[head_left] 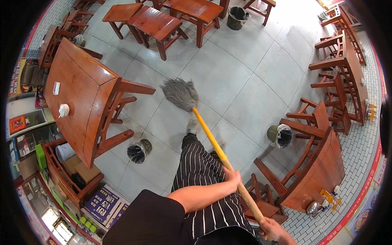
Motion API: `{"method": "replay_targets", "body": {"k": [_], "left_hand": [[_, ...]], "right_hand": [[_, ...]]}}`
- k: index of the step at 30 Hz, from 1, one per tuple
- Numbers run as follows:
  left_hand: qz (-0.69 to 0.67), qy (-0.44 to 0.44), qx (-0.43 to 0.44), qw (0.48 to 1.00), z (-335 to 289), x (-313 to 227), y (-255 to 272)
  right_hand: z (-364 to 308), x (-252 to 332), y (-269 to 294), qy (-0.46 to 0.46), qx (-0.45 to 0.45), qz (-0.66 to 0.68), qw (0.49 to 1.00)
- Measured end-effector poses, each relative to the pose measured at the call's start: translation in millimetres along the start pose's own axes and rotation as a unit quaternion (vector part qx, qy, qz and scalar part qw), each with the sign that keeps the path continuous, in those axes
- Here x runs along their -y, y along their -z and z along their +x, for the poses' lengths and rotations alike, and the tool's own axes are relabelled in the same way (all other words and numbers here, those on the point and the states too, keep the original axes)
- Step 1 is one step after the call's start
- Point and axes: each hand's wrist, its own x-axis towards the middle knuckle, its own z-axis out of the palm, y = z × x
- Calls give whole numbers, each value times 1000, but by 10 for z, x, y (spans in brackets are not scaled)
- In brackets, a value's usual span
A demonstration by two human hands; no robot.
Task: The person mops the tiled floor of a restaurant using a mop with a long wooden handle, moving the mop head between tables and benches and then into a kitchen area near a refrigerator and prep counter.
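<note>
Dressed in a black short-sleeved top [139, 218], nearest the lens at bottom centre, and white-striped black trousers [196, 163], stands on a grey tiled floor [245, 110]. Grips a string mop [213, 141] by its wooden handle [249, 199], slanting from lower right to mid-frame. Wraps the fingers of the left hand [232, 180] closed around the shaft below centre; curls those of the right hand [270, 228] closed about its upper end at lower right, partly out of sight. Rests the grey mop head [180, 94] on the tiles just above and left of centre, near a light grey shoe [193, 125]. Stands between two plastic-lined wastebins, one dark [139, 151] at centre left, one olive [274, 134] at centre right. Shows also a wooden table [81, 90] at left, bearing a white packet [56, 88], and wooden benches [157, 22] at upper left.
</note>
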Motion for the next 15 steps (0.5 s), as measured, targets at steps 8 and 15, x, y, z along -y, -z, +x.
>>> {"method": "replay_targets", "body": {"k": [8,15], "left_hand": [[184,-128,-66,972,754,-16,30],[54,-228,-65,970,2200,-2794,907]], "right_hand": [[679,63,-8,17,9,29,999],[2037,2080,-1116,238,77,31,968]]}}
